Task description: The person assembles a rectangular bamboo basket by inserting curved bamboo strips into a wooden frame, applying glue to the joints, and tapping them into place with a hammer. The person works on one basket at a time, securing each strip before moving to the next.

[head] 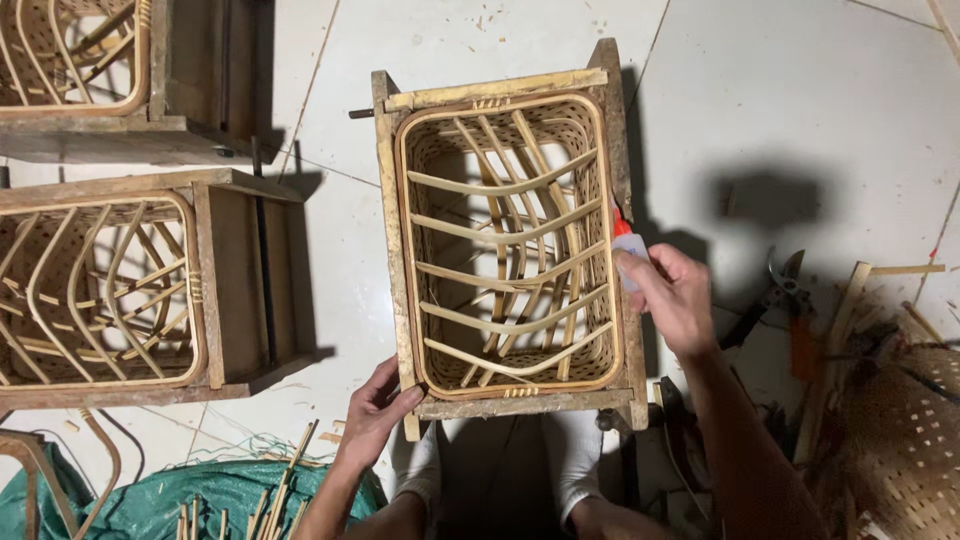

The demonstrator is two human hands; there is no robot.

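The left hand (375,405) grips the near corner of the wooden frame (392,250) around a basket (508,240). The right hand (672,295) grasps a small red-and-white tool (627,240) at the frame's right side.

Woven basket (505,245): pale tan cane, lattice-weave walls, curved ribs crossing in arcs; wooden frame (392,240) weathered brown. Small tool (627,243) in right hand (675,295): red with a grey-white body. Floor tiles (800,90) off-white with dark joints; sheet (190,495) teal green; shears (775,295) dark metal.
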